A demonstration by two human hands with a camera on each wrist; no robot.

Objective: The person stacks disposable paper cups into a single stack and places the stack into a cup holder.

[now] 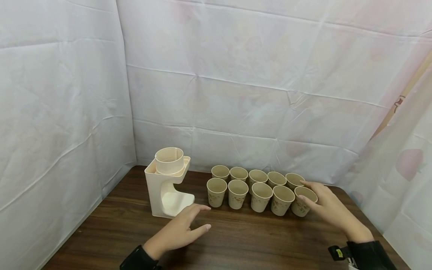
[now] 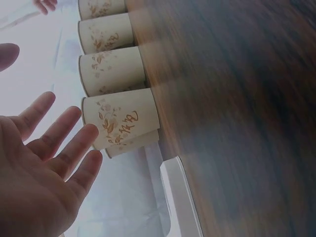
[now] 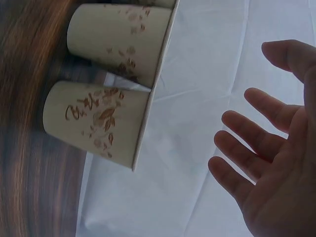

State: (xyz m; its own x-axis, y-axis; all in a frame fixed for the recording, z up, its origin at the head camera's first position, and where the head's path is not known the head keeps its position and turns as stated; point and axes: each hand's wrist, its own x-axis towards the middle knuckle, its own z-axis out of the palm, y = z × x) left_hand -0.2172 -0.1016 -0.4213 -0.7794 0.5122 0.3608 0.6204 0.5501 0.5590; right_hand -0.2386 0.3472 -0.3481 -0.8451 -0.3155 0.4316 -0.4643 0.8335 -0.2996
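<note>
Two rows of upright paper cups with a brown floral print stand on the table, the front row nearer to me. My right hand is held over the front row's rightmost cup, thumb and fingers spread apart; the right wrist view shows the fingers extended beside that cup with nothing in them. My left hand hovers over the table, fingers outstretched and holding nothing. It is nearest to a cream stand with a round holder on top. In the left wrist view, the front row's leftmost cup lies past the fingertips.
The dark wooden table backs onto a white cloth curtain, with another hanging on the left. The stand's low base juts out toward the cups. The back row's rightmost cup sits just behind my right fingertips.
</note>
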